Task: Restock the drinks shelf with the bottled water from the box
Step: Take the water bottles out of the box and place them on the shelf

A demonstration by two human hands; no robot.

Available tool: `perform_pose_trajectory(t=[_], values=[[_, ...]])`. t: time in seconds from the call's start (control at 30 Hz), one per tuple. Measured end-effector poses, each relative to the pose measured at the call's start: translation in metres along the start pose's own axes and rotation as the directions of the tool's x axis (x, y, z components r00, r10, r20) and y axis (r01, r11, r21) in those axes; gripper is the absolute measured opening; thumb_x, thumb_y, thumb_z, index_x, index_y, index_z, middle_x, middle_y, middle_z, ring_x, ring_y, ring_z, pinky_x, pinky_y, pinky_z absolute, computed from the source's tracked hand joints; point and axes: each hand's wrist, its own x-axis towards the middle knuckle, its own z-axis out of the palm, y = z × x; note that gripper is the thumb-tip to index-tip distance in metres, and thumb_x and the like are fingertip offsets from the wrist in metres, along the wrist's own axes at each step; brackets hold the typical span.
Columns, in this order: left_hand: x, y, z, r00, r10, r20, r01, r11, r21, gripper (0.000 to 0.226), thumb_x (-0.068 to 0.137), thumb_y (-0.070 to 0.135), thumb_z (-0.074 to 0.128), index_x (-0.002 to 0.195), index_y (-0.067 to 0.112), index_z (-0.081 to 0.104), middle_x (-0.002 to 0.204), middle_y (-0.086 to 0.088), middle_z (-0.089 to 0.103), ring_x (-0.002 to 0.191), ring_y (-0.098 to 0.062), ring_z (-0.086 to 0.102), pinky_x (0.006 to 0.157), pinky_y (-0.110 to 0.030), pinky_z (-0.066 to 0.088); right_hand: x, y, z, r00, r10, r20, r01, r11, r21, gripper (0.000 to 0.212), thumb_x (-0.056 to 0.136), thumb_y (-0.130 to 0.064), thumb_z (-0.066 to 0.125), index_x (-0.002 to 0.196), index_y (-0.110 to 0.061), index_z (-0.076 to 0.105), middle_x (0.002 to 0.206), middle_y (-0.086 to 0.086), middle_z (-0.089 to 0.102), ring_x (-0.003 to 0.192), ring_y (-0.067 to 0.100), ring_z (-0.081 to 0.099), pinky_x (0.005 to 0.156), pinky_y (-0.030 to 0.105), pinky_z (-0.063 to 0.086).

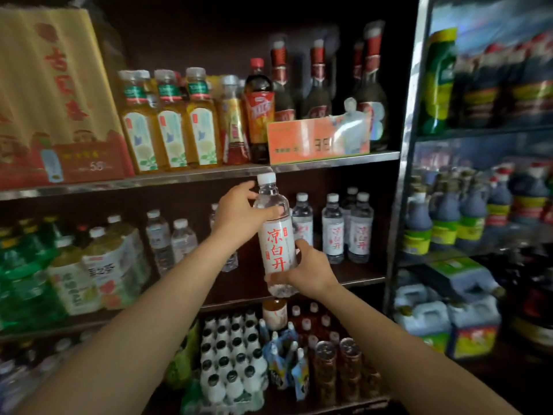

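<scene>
While the left hand (236,214) clasped its shoulder and the right hand (308,272) cupped its base, the water bottle (276,241) hung upright before the middle shelf (363,275), apparently mid-placement, needing next a push into the gap beside the matching bottles (344,227).

Head view — close, facing shelves (191,175)

Water bottle (276,235): clear, white cap, white label, red characters. Shelf sign (318,142): orange, green border.
</scene>
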Motion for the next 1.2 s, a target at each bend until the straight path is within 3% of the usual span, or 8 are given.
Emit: perform_pose_trajectory(t=[0.17,0.3,0.5,0.63,0.7,0.83,0.97,1.2], values=[[0.019,0.015,0.067,0.985,0.061,0.160,-0.061,0.998,-0.004,0.084,0.053,0.061,0.075,0.128,0.029,0.057,0.116,0.010,0.065,0.098,-0.014,0.066,0.089,-0.037,0.053,0.012,0.051,-0.041,0.995,0.077,-0.069,-0.081,0.995,-0.059,0.064,0.060,-0.034,0.087,0.108,-0.021,0.047,0.099,-0.008,0.062,0.091,0.011,0.062,0.080,0.030,0.055],[0.032,0.024,0.113,0.955,0.074,0.286,-0.065,0.997,-0.039,0.051,0.055,0.054,0.078,0.100,0.031,0.070,0.094,0.012,0.073,0.088,-0.007,0.068,0.086,-0.042,0.054,0.022,0.087,-0.061,0.986,0.134,-0.103,-0.141,0.987,-0.070,0.068,0.062,-0.035,0.087,0.115,-0.018,0.048,0.107,-0.003,0.065,0.097,0.014,0.064,0.084,0.033,0.056],[0.049,0.028,0.167,0.939,0.122,0.322,-0.125,0.992,-0.013,0.039,0.063,0.047,0.081,0.091,0.025,0.066,0.095,0.010,0.071,0.089,-0.010,0.066,0.085,-0.039,0.054,0.041,0.126,-0.081,0.970,0.184,-0.161,-0.206,0.970,-0.127,0.069,0.061,-0.036,0.088,0.115,-0.012,0.051,0.108,0.001,0.066,0.099,0.017,0.064,0.083,0.031,0.054],[0.061,0.024,0.198,0.929,0.151,0.338,-0.150,0.988,-0.026,0.054,0.057,0.056,0.077,0.100,0.024,0.068,0.097,0.009,0.071,0.089,-0.010,0.066,0.082,-0.040,0.054,0.053,0.147,-0.086,0.952,0.211,-0.223,-0.244,0.961,-0.130,0.074,0.061,-0.033,0.088,0.118,-0.008,0.046,0.108,0.006,0.066,0.099,0.022,0.064,0.079,0.030,0.052],[0.066,0.021,0.210,0.924,0.146,0.354,-0.148,0.989,-0.022,0.052,0.059,0.052,0.079,0.101,0.023,0.067,0.099,0.011,0.070,0.089,-0.009,0.065,0.080,-0.037,0.054,0.058,0.155,-0.087,0.940,0.223,-0.258,-0.255,0.962,-0.096,0.080,0.061,-0.030,0.089,0.120,-0.010,0.038,0.107,0.007,0.065,0.099,0.025,0.064,0.075,0.030,0.050],[0.076,0.014,0.232,0.909,0.143,0.392,-0.135,0.990,-0.047,0.050,0.064,0.045,0.081,0.105,0.021,0.065,0.103,0.009,0.069,0.092,-0.010,0.064,0.083,-0.035,0.053,0.070,0.173,-0.088,0.916,0.275,-0.291,-0.305,0.950,-0.065,0.070,0.062,-0.028,0.089,0.103,-0.014,0.034,0.098,0.002,0.058,0.097,0.023,0.064,0.066,0.025,0.043],[0.085,0.007,0.248,0.885,0.151,0.440,-0.137,0.988,-0.064,0.054,0.068,0.040,0.081,0.113,0.017,0.062,0.108,0.007,0.066,0.098,-0.011,0.062,0.080,-0.028,0.047,0.082,0.186,-0.088,0.903,0.301,-0.308,-0.347,0.932,-0.107,0.067,0.064,-0.029,0.088,0.101,-0.014,0.035,0.108,0.007,0.062,0.098,0.024,0.063,0.068,0.029,0.047],[0.102,-0.007,0.275,0.816,0.203,0.542,-0.217,0.975,-0.038,0.048,0.075,0.034,0.077,0.115,0.018,0.055,0.114,0.004,0.064,0.105,-0.014,0.061,0.089,-0.033,0.050,0.098,0.206,-0.080,0.869,0.323,-0.375,-0.424,0.876,-0.228,0.064,0.068,-0.036,0.084,0.097,-0.018,0.030,0.108,0.009,0.065,0.098,0.029,0.065,0.070,0.033,0.048]])
